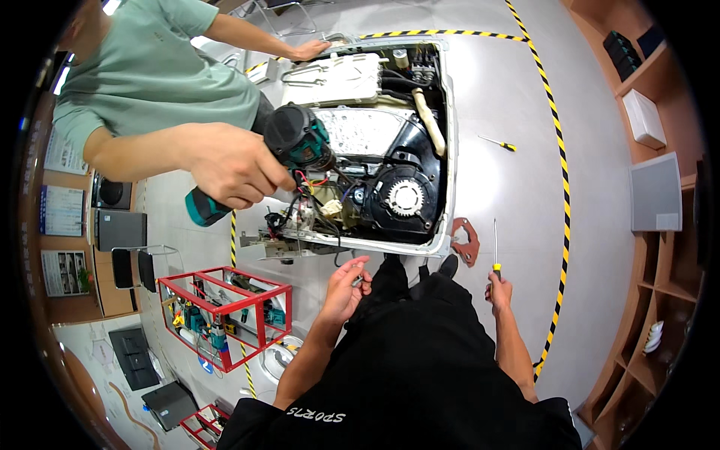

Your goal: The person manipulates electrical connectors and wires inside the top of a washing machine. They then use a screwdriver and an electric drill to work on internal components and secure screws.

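Yellow-black screwdriver handle [496,268], teal-black drill [295,139], yellow-black diagonally striped tape [562,154], red frame [255,298]

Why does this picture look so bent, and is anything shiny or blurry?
Head view: the fisheye lens bows the striped tape and leaves black corners; head view: glare whitens the floor beside the machine; head view: the right hand and its screwdriver look fairly sharp, with no obvious motion blur.

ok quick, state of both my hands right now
Left hand: partly curled; whether it holds anything small cannot be told.
Right hand: closed, holding a screwdriver.
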